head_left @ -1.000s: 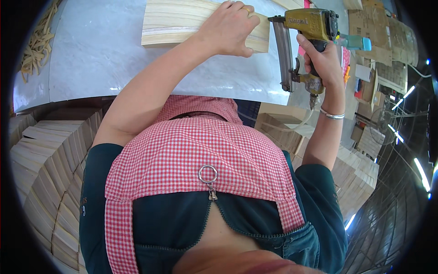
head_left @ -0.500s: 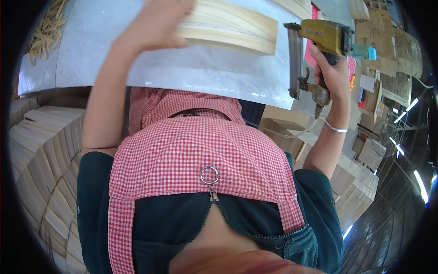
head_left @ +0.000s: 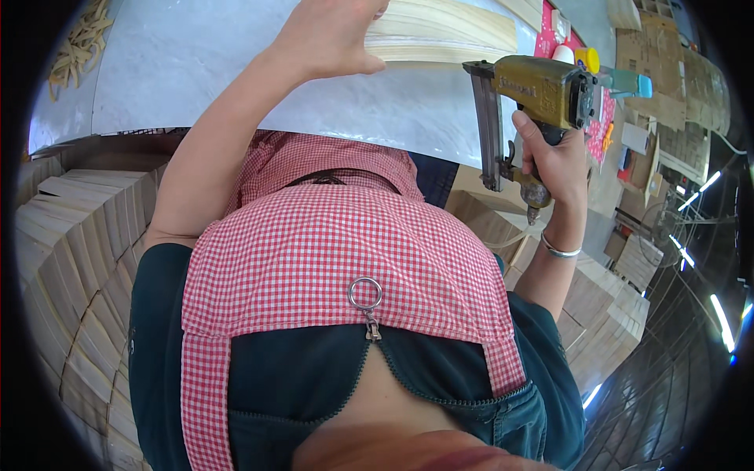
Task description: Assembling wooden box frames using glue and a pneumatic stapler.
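My left hand (head_left: 334, 41) is closed around the left end of a pale, box-like wooden piece (head_left: 444, 30), thumb along its near side; the top of the hand is cut off by the frame edge. The piece lies on the white marbled worktable (head_left: 188, 71). In my right hand (head_left: 559, 163) is a yellow and black nail gun (head_left: 542, 90), fingers wrapped round its grip. Its long dark magazine points toward me, and its nose end is near the right end of the wooden piece. Whether the two touch, I cannot tell.
A heap of thin wood strips (head_left: 81, 47) lies at the table's far left. Stacked wooden pieces (head_left: 71, 235) stand below on the left, and more (head_left: 605, 302) on the right. Beyond the nail gun are a yellow-capped container (head_left: 587, 59) and cardboard boxes (head_left: 648, 71).
The wooden piece and my left hand have shifted right and farther from me. My right hand has brought the nail gun a little left and nearer to me.
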{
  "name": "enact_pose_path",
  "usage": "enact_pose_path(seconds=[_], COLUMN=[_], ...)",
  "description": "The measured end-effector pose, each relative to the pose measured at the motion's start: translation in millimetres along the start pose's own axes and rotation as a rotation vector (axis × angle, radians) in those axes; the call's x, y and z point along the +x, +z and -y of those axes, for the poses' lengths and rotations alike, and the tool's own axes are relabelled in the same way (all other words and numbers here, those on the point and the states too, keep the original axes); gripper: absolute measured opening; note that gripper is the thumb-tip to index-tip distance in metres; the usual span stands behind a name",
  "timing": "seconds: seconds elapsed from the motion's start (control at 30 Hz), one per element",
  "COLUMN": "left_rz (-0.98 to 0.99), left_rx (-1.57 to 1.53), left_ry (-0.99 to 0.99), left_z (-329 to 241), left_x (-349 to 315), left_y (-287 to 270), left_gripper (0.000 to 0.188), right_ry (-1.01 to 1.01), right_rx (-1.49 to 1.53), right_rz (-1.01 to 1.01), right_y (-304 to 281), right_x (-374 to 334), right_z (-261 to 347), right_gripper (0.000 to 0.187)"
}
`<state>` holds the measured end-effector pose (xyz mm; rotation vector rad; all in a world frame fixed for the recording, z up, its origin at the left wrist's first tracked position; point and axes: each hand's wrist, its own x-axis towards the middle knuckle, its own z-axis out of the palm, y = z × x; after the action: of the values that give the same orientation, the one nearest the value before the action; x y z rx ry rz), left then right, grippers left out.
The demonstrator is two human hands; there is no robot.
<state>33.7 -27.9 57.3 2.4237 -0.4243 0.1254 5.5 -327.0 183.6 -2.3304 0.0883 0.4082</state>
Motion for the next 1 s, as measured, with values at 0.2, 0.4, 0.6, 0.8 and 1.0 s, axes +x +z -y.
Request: enact_pose_path(seconds=[0.2,0.4,0.6,0.8,1.0], left_rz=[0.090,-0.014,0.086,0.111,0.148], left_rx=[-0.074,-0.009,-0.167,-0.427,-0.516], left_ry=[-0.070,-0.044,-0.045,-0.095,-0.136], left_z=[0,3,22,43,41], left_x=[2,-2,-11,-39,-36], left_y=[0,5,-3,-5,0], left_gripper=[0.051,0.053,0.056,0.058,0.059], right_ry=[-0.004,0.035,0.023,-0.026,-0.081], right_rx=[0.003,0.007,-0.023,0.008,-0.031], right_rz=[0.021,0.012,0.001,0.054,0.137], right_y=[5,7,14,40,71], right_x=[5,4,-2,-22,-24], right_z=[-3,-4,7,38,51], right_gripper=[0.024,0.025,0.024,0.026,0.028])
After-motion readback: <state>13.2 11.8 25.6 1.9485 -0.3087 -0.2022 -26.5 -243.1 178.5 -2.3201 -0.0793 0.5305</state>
